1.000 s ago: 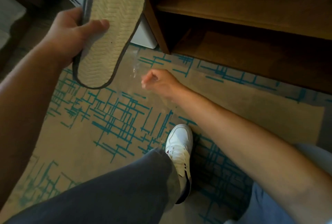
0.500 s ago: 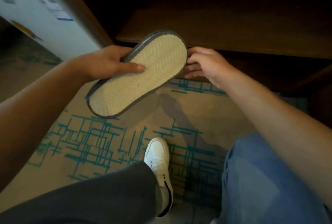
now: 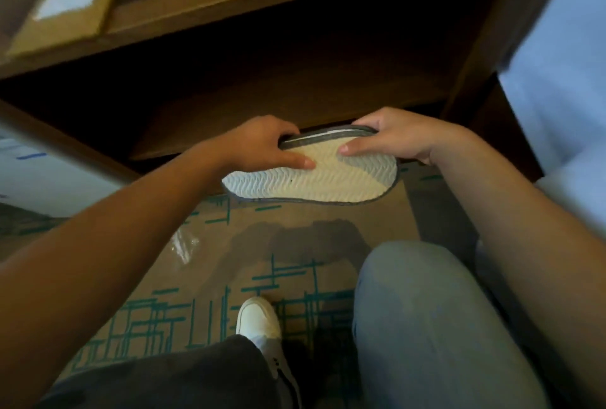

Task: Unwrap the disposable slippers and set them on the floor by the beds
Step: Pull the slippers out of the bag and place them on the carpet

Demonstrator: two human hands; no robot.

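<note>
The bare slippers (image 3: 314,179) are clasped by left hand (image 3: 262,143) and right hand (image 3: 393,136), both grips closed; floor (image 3: 213,261) placement below remains undone.

No legible text, brand, number or sign anywhere. Slipper sole (image 3: 314,179): wavy tread only, no print. White panel at left (image 3: 29,166): blue marks, too blurred to read. White shoe (image 3: 259,320): no readable logo.

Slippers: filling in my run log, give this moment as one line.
stage: separating pair | slippers: soles up, above carpet | left hand: gripping | right hand: gripping | wrapper: on carpet
</note>
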